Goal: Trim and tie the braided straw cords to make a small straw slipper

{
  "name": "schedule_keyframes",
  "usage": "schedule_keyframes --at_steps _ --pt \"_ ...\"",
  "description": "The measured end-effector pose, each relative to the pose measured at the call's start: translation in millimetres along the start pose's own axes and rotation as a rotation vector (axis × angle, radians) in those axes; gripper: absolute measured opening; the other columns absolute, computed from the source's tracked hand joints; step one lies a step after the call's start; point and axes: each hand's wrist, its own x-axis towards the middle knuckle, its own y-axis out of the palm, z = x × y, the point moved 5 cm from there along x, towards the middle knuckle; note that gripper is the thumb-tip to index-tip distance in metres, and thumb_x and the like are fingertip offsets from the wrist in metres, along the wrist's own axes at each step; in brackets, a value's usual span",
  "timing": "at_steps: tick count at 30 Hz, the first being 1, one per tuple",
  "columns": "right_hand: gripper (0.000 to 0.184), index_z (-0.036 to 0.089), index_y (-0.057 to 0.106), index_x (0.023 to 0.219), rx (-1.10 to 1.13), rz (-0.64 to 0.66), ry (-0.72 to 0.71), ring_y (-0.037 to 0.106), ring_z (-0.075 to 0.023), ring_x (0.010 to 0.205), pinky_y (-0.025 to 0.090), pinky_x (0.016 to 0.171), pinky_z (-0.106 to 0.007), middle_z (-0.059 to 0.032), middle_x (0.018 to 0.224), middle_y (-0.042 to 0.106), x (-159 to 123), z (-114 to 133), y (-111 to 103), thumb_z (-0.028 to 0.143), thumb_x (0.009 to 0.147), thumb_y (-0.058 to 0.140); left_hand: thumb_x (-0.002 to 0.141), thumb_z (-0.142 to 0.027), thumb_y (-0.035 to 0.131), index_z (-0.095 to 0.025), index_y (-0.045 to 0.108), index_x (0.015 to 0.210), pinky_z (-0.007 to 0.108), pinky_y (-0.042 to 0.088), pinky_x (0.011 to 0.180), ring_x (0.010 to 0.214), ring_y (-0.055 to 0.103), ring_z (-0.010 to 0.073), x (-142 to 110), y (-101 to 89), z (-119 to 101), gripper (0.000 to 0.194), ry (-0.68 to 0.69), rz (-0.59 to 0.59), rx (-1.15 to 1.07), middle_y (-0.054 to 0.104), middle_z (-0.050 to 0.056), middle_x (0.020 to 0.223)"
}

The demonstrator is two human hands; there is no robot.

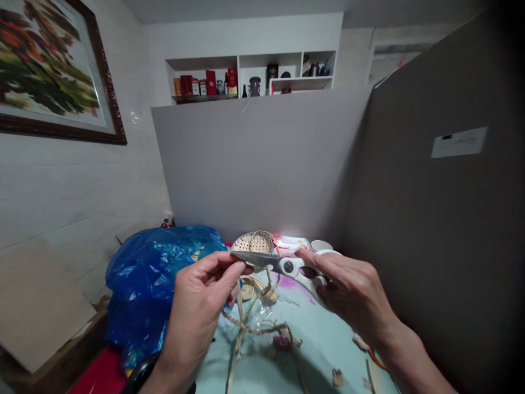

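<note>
My right hand (348, 279) is wrapped round the white handles of a pair of scissors (289, 266). Their dark blades point left and look closed, the tips reaching the fingertips of my left hand (205, 295). That hand is closed in a pinch at the blade tips. A twisted straw cord (262, 330) with loose strands hangs from about its fingers and trails down over the table; the exact spot where it is gripped is hidden.
A pale green table (320, 350) bears dried scraps (337, 377) and a small pink piece (282, 342). Woven baskets (248, 243) and a white cup (322, 245) stand behind. A big blue plastic bag (151, 279) sits left. Grey panels (262, 164) enclose the back and right.
</note>
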Motion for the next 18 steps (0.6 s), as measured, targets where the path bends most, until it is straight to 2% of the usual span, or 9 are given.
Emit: schedule_keyframes --at_steps 2,5,6,8,10,13,16,18 --pt "0.048 0.02 0.07 0.108 0.148 0.012 0.118 0.069 -0.0179 0.071 0.053 0.064 -0.027 -0.0024 0.078 0.074 0.9 -3.1 4.5 0.0 0.07 0.049 0.076 -0.023 0.077 -0.016 0.075 0.079 0.018 0.037 0.046 0.047 0.046 0.0062 0.4 -0.5 1.0 0.008 -0.018 0.005 -0.023 0.071 0.001 0.067" --pt "0.022 0.019 0.07 0.1 0.504 0.022 0.465 0.067 -0.0175 0.067 0.052 0.055 -0.025 -0.0031 0.076 0.071 2.7 -11.9 15.6 0.017 0.08 0.063 0.076 -0.025 0.078 -0.017 0.075 0.084 0.017 0.039 0.047 0.049 0.049 0.0067 0.4 0.3 2.1 0.011 -0.055 0.032 -0.076 0.074 0.003 0.07" --pt "0.022 0.019 0.069 0.1 0.627 0.026 0.572 0.066 -0.0171 0.065 0.052 0.053 -0.025 -0.0035 0.077 0.071 3.1 -13.5 20.4 0.025 0.08 0.069 0.076 -0.025 0.078 -0.017 0.075 0.084 0.016 0.039 0.048 0.051 0.05 0.0069 0.2 0.9 2.2 0.012 -0.068 0.041 -0.088 0.074 0.003 0.07" --pt "0.035 0.019 0.066 0.102 0.831 0.064 0.71 0.066 -0.0166 0.067 0.054 0.056 -0.025 -0.0036 0.08 0.07 4.0 -12.6 31.0 0.034 0.073 0.079 0.076 -0.026 0.078 -0.018 0.075 0.084 0.015 0.04 0.05 0.055 0.055 0.008 -0.7 2.3 2.3 0.012 -0.099 0.056 -0.097 0.074 0.003 0.07" --pt "0.047 0.019 0.064 0.1 0.988 0.139 0.777 0.067 -0.0164 0.07 0.055 0.062 -0.026 -0.0021 0.08 0.068 3.4 -8.2 43.2 0.034 0.062 0.087 0.075 -0.026 0.078 -0.018 0.075 0.085 0.015 0.043 0.054 0.061 0.06 0.0096 -1.8 2.6 1.3 0.013 -0.112 0.053 -0.091 0.074 0.002 0.071" --pt "0.055 0.019 0.062 0.097 1.176 0.248 0.856 0.065 -0.0146 0.071 0.055 0.065 -0.026 0.0009 0.079 0.065 -3.2 -0.2 63.7 0.031 0.053 0.092 0.076 -0.026 0.078 -0.02 0.075 0.084 0.015 0.046 0.06 0.068 0.064 0.0109 -2.8 1.5 -1.5 0.011 -0.086 0.045 -0.083 0.073 0.001 0.073" --pt "0.05 0.018 0.06 0.093 1.207 0.281 0.898 0.059 -0.011 0.063 0.05 0.059 -0.024 0.0034 0.073 0.062 -9.3 2.1 77.1 0.03 0.056 0.091 0.078 -0.026 0.076 -0.021 0.075 0.085 0.016 0.047 0.063 0.07 0.065 0.0115 -2.8 -0.2 -4.7 0.008 -0.018 0.051 -0.03 0.072 0.0 0.073" --pt "0.046 0.018 0.06 0.091 1.184 0.232 0.886 0.054 -0.009 0.057 0.045 0.054 -0.022 0.0055 0.066 0.058 -8.8 -2.1 75.5 0.032 0.06 0.089 0.078 -0.027 0.075 -0.022 0.076 0.089 0.018 0.048 0.064 0.07 0.065 0.0131 -2.9 -1.5 -6.9 0.012 0.04 0.035 0.065 0.071 0.0 0.074"
